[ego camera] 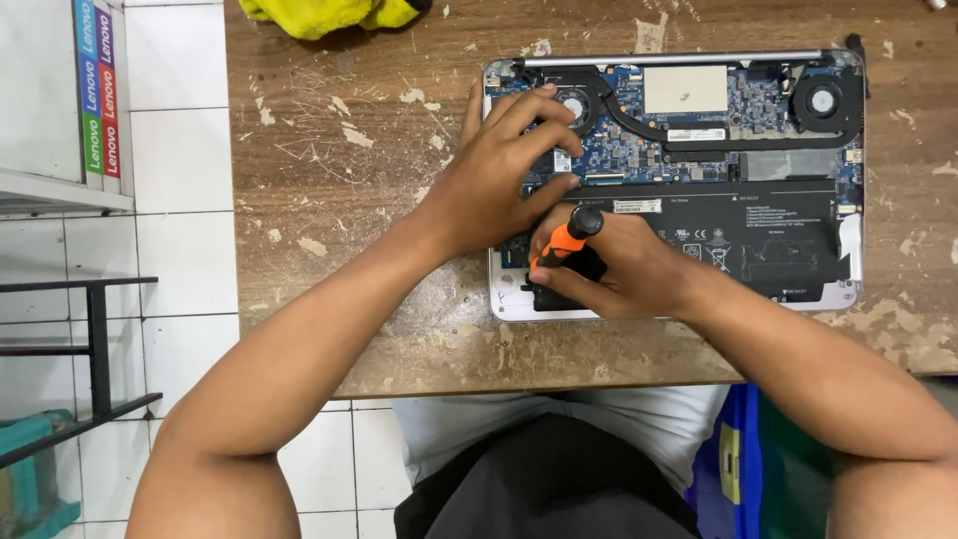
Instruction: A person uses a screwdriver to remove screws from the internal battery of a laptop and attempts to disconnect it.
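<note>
My right hand (621, 268) is clamped around an orange-and-black screwdriver (565, 240), standing on the opened laptop (699, 180) at its seven o'clock corner, while my left hand (499, 180), fingers spread, presses flat on the circuit board (639, 130) just beside at eleven o'clock.

Yellow cloth (329, 14) (crumpled) on worn table (329, 200)
</note>
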